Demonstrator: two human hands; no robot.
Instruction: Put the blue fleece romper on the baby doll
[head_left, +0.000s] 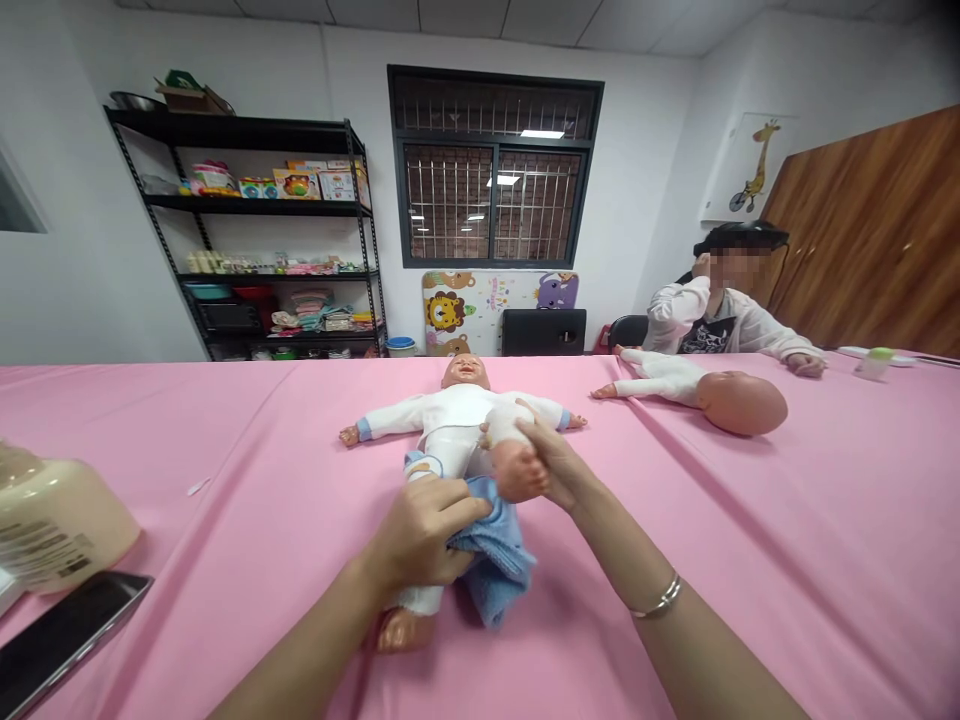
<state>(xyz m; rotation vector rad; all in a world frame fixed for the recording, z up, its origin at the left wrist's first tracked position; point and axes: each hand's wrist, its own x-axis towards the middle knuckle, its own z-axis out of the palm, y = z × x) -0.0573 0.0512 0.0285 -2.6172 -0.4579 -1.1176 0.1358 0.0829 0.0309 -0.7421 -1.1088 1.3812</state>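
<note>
A baby doll (457,410) in white clothes with blue cuffs lies on its back on the pink table, head away from me. My left hand (427,525) is closed on a blue cloth (495,565) between the doll's legs. My right hand (551,460) holds the doll's raised leg (514,450) near the ankle, its bare foot toward me. The other leg lies stretched toward me, partly covered by my left hand and forearm, with its foot (405,630) showing.
A second doll (742,402) lies at the right, near a seated person (724,310). At the left are a cream pump bottle (64,520) and a dark phone (67,635). Shelves (262,205) stand behind the pink table (750,560).
</note>
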